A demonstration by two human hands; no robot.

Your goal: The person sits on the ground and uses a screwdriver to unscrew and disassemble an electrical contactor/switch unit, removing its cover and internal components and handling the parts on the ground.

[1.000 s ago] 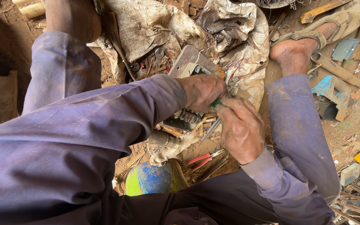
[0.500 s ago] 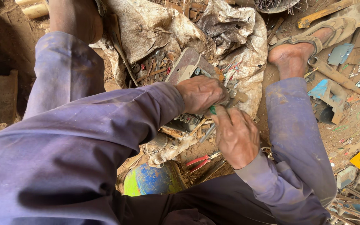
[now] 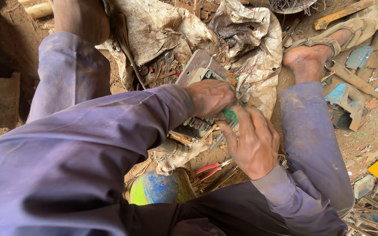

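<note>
Bare dirt floor [image 3: 14, 48], littered with scrap. At centre, the left hand [image 3: 211, 97] presses on a grey device [image 3: 196, 70] lying on sacking [image 3: 162, 26]. The right hand [image 3: 252, 142], just nearer, has its fingers clamped on a green-handled screwdriver [image 3: 229, 115]. Red pliers [image 3: 211, 168] lie near, beside a blue-green can [image 3: 158, 189].

Both hands, right hand [image 3: 252, 142] and left hand [image 3: 211, 97], apparently grip a green-handled tool [image 3: 229, 114].

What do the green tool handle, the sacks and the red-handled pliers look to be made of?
Green handle: smooth glossy plastic, probably; the right hand covers most of it.
Sacks: coarse woven cloth or plastic weave, dirty and creased.
Pliers: dull grey metal jaws, with red grips that look like plastic or rubber.
</note>
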